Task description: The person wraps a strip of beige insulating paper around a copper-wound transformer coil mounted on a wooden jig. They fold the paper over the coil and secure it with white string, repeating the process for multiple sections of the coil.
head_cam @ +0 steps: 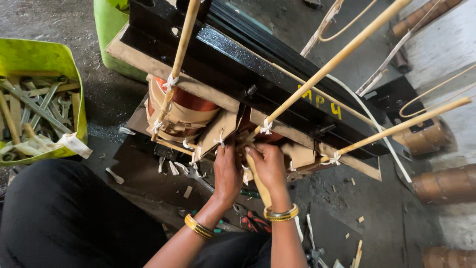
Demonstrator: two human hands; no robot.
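head view: both hands (248, 168) at copper coil (186, 101) under black frame (258, 74)

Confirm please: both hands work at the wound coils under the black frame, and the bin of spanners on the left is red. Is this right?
Not quite. The bin of spanners is bright green, not red, as the head view shows. The rest holds: the left hand and right hand are both at the coils under the black frame.
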